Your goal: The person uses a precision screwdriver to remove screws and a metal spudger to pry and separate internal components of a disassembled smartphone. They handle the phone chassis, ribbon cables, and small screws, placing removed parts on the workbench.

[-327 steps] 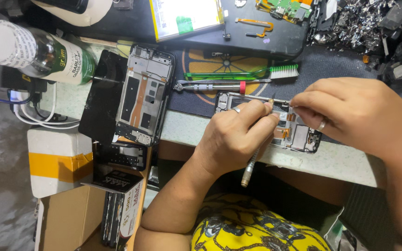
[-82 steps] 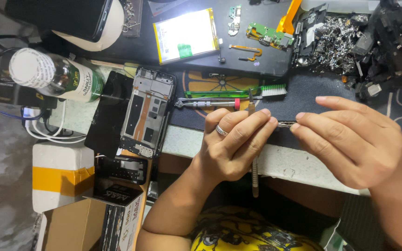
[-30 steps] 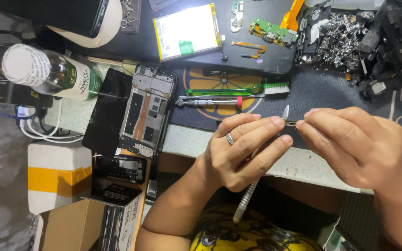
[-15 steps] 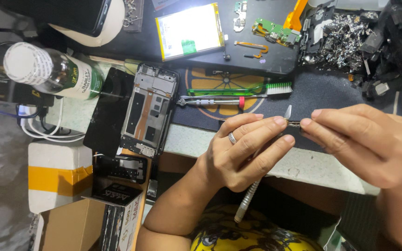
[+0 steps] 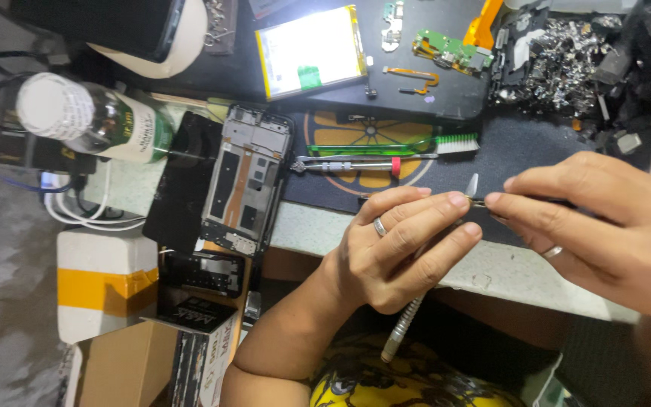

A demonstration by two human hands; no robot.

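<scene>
My left hand (image 5: 397,252) is closed round a slim metal tool (image 5: 401,338) with a knurled grey handle. The handle sticks out below my palm, and the flat blade tip (image 5: 472,184) shows above my fingertips. My right hand (image 5: 604,226) pinches a thin dark metal piece (image 5: 481,202), probably tweezers, and its end meets my left fingertips beside the blade. Both hands hover over the dark work mat (image 5: 529,143) and the pale table edge (image 5: 506,275). Whatever lies under my hands is hidden.
An opened phone frame (image 5: 246,181) and a black screen panel (image 5: 186,181) lie at the left. Behind are a battery (image 5: 310,51), a green brush (image 5: 386,147), a screwdriver (image 5: 348,163), a circuit board (image 5: 446,47), metal scraps (image 5: 566,64), a bottle (image 5: 92,120) and a foam box (image 5: 103,283).
About eleven seconds ago both hands worked on an opened phone on the table edge. Now they are raised, fingertips together. Over the last second they barely moved.
</scene>
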